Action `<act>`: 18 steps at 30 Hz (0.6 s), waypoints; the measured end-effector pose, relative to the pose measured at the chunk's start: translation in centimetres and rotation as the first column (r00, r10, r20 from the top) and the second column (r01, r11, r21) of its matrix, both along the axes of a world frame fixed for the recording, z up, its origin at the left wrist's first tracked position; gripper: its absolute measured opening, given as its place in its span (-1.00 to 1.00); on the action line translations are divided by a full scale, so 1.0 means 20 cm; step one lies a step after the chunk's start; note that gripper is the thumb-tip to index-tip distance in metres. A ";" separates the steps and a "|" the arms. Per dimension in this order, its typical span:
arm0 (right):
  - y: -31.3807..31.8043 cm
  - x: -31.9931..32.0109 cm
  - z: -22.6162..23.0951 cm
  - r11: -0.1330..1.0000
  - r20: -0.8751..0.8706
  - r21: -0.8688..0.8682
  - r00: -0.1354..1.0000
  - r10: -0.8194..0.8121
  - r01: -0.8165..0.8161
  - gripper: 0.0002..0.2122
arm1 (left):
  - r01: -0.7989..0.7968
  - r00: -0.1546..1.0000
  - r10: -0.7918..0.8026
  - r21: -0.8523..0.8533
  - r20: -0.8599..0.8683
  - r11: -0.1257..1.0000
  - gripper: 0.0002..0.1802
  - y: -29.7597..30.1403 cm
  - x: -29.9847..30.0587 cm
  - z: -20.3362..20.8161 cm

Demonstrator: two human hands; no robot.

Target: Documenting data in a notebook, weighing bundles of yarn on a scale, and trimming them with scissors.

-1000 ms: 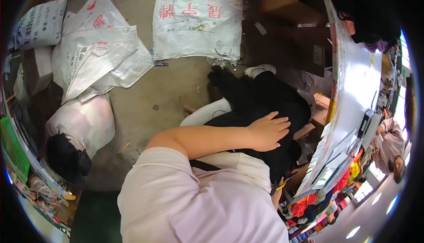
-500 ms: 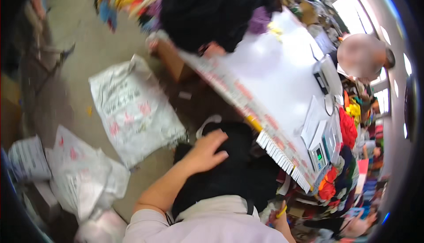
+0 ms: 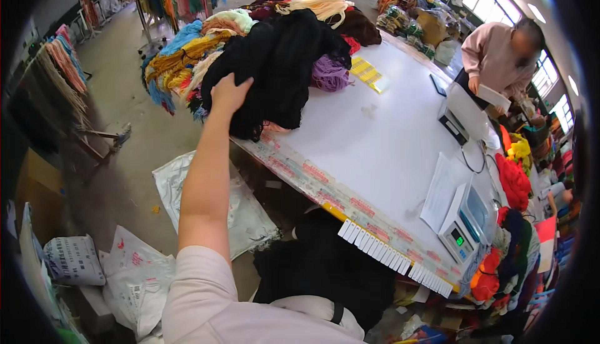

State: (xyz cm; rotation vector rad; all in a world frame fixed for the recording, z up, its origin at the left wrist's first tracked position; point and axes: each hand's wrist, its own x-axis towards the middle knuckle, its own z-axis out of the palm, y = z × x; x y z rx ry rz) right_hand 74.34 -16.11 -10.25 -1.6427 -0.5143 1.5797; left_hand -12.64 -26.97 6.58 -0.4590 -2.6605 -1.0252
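My left arm stretches forward, and my left hand rests on the near left side of a big heap of black yarn. Its thumb stands apart from the fingers, with black strands between them. Some fingertips are partly hidden in the yarn. The black heap lies over the far left corner of the white table, on top of yarn hanks in yellow, blue and cream. A purple hank sticks out at its right side. My right hand is out of sight below the lower edge.
A digital scale and papers lie at the table's right, near red and orange yarn. White tags line the near edge. Across the table a person holds something white. White sacks lie on the floor at left.
My left hand has gone from above my lap forward to the black yarn. My right hand, earlier low at the right with something yellow, has left the view. The view has tilted up.
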 end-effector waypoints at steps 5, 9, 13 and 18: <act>-0.08 -0.10 0.02 0.994 -0.067 0.094 0.996 -0.058 0.064 -0.31 | -0.022 0.692 -0.651 0.911 0.312 0.413 -0.61 -0.28 -0.14 0.21; -0.20 -0.52 0.45 0.777 0.797 0.078 0.507 0.328 -0.625 -0.84 | -0.035 0.674 -0.690 0.945 0.263 0.326 -0.65 -0.46 -0.09 0.51; -0.20 -0.79 0.44 0.606 0.448 0.562 0.823 0.349 -0.563 -0.46 | 0.021 0.714 -0.686 0.976 0.136 0.215 -0.64 -0.72 -0.04 0.76; -0.07 -1.04 0.56 0.407 0.153 0.705 0.685 0.713 -0.581 -0.42 | 0.471 0.549 -0.833 0.801 0.061 0.369 -0.65 -1.07 0.31 1.21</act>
